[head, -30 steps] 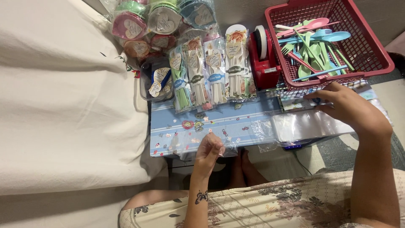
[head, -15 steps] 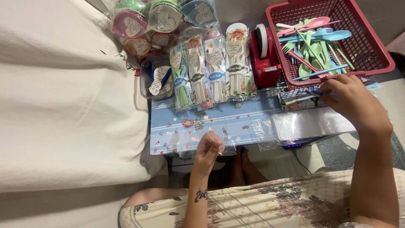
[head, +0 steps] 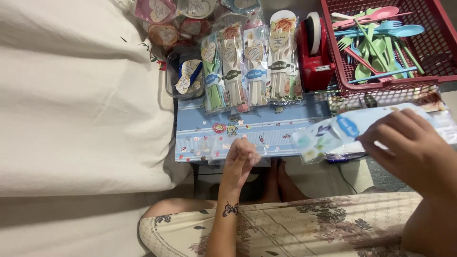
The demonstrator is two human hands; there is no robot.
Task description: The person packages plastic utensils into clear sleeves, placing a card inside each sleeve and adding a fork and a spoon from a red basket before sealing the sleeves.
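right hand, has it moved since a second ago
Yes. The right hand was up against the red basket's near edge; now it sits lower, towards the person, away from the basket, holding a clear decorated bag over the small blue table.

Her left hand [head: 242, 154] rests low with fingers curled, wrist bent; her right hand [head: 410, 145] is raised, fingers pinched together

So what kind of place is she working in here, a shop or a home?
Most likely a home, with a favour-packing setup by a bed. A white bedsheet lies beside a small blue table, which holds packed cutlery sets, a red tape dispenser and a red basket of plastic cutlery.
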